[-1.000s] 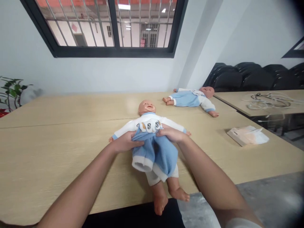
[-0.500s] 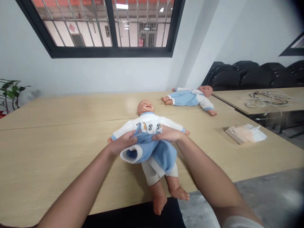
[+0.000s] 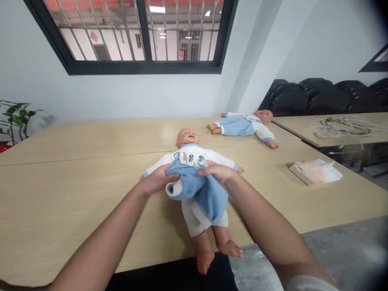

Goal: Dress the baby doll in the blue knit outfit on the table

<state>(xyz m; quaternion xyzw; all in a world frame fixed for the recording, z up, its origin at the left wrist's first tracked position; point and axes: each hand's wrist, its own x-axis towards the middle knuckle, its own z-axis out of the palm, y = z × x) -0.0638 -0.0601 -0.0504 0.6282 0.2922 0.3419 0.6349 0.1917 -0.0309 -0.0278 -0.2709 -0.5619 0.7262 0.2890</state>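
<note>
A baby doll (image 3: 188, 137) lies on its back on the table, head away from me, its feet reaching past the near edge. It wears a white long-sleeved top with blue cuffs and white shorts. Over its belly I hold blue doll overalls (image 3: 212, 200) with white leg cuffs and a white bib with embroidered eyes. My left hand (image 3: 159, 178) is closed on the left side of the overalls, thumb on top. The right side is gripped by my right hand (image 3: 216, 171). Some fingers of both hands are hidden under the cloth.
A second doll (image 3: 239, 123) in blue overalls lies at the back right of the wooden table (image 3: 75, 194). An opened tissue pack (image 3: 315, 171) lies to the right. Cables (image 3: 345, 125) rest on another table, with stacked black chairs (image 3: 321, 97) behind. A plant (image 3: 16, 119) stands far left.
The left leg of the overalls has turned and shifted right, its opening now looking smaller. Both hands keep their hold, and the left has moved slightly up. The doll lies as before.
</note>
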